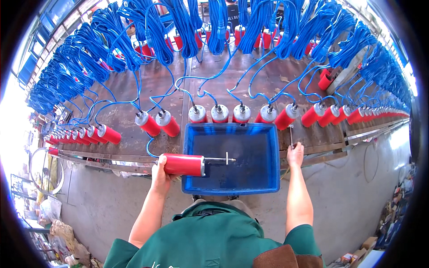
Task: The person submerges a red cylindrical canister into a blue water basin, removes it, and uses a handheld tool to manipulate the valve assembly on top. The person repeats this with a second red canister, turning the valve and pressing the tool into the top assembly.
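My left hand is closed round the back end of a red motor-like cylinder, held level over the left side of a blue plastic tub. From the cylinder's right end a thin metal shaft sticks out, with a small crosspiece near its tip. A blue cable runs up from its back end. My right hand, to the right of the tub, pinches a slim metal tool that points away from me; its exact kind I cannot make out. Dark liquid seems to fill the tub's bottom.
Several red cylinders with grey metal caps stand in a curved row along the brown metal table. Blue cables lead from them to coiled bundles hanging behind. A wire ring and bags are at the left.
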Action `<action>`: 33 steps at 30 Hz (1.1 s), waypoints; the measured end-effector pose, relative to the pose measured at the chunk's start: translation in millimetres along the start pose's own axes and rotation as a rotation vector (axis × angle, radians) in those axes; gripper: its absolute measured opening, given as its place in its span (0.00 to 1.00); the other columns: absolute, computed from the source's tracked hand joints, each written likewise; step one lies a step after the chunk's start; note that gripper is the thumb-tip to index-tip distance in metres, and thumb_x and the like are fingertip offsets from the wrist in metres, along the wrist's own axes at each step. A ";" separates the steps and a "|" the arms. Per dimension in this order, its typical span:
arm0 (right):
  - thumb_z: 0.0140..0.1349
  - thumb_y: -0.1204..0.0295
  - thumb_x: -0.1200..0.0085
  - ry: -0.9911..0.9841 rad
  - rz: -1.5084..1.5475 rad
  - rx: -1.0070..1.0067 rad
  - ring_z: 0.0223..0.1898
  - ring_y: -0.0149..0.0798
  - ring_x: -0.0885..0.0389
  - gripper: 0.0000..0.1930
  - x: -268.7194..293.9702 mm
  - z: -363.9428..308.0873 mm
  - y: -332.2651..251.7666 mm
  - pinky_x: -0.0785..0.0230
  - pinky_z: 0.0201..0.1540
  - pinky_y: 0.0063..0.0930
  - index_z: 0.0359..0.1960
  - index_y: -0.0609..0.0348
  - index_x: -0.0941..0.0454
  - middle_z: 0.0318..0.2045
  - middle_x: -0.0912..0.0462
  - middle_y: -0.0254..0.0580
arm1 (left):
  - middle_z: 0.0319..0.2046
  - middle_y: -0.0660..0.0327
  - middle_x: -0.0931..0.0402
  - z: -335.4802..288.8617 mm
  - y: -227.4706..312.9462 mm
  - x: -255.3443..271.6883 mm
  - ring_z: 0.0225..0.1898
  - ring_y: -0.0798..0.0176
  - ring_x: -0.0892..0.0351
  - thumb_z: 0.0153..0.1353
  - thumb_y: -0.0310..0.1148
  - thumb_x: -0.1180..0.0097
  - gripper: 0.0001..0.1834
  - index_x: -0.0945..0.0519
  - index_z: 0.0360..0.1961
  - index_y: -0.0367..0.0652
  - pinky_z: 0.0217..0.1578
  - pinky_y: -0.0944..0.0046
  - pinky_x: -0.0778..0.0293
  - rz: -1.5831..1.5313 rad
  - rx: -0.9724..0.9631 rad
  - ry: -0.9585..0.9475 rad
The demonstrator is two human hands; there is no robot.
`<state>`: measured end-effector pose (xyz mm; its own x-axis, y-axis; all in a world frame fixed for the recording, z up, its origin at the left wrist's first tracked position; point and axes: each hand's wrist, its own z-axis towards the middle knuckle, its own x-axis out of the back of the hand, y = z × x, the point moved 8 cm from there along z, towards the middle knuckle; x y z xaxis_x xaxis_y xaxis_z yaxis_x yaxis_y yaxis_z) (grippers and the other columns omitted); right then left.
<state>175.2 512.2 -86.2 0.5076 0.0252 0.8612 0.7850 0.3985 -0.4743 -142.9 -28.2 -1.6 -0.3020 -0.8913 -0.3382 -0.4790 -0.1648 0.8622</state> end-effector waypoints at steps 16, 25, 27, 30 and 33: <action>0.72 0.66 0.40 -0.512 -0.126 -0.110 0.51 0.63 0.10 0.17 -41.2 36.1 23.3 0.16 0.54 0.54 0.55 0.63 0.25 0.41 0.12 0.55 | 0.53 0.51 0.13 6.0 -5.8 8.8 0.51 0.51 0.09 0.66 0.68 0.36 0.40 0.23 0.61 0.42 0.47 0.50 0.09 0.072 0.035 0.014; 0.80 0.72 0.48 -0.403 1.225 -0.141 0.28 0.34 0.17 0.27 142.8 -82.0 -124.8 0.16 0.38 0.36 0.78 0.56 0.35 0.34 0.15 0.43 | 0.53 0.50 0.13 3.4 -6.8 11.4 0.51 0.51 0.09 0.70 0.66 0.39 0.38 0.22 0.60 0.40 0.47 0.49 0.08 0.049 0.022 0.002; 0.81 0.72 0.49 -0.315 1.248 0.015 0.29 0.35 0.16 0.31 171.4 -90.6 -153.0 0.15 0.39 0.37 0.82 0.53 0.43 0.36 0.14 0.45 | 0.53 0.50 0.13 2.7 -7.3 12.0 0.50 0.51 0.08 0.70 0.65 0.40 0.37 0.22 0.60 0.40 0.47 0.49 0.08 0.041 0.026 0.000; 0.82 0.71 0.51 -0.316 1.242 -0.003 0.27 0.27 0.23 0.28 176.8 -99.6 -170.7 0.24 0.28 0.26 0.80 0.52 0.43 0.32 0.21 0.39 | 0.52 0.50 0.13 3.3 -6.5 11.4 0.50 0.50 0.09 0.70 0.65 0.40 0.37 0.22 0.59 0.39 0.47 0.50 0.09 0.039 0.048 -0.007; 0.87 0.63 0.55 -0.296 1.064 0.056 0.20 0.21 0.34 0.19 174.4 -116.6 -193.1 0.35 0.19 0.18 0.73 0.51 0.37 0.28 0.29 0.33 | 0.48 0.50 0.12 1.7 -2.4 9.6 0.46 0.53 0.08 0.70 0.63 0.36 0.37 0.20 0.57 0.36 0.45 0.50 0.07 -0.015 0.039 -0.011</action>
<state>153.5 332.8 134.3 0.8027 0.5955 0.0316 -0.0230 0.0839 -0.9962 -146.0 -35.6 -7.6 -0.3037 -0.8842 -0.3549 -0.5152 -0.1609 0.8418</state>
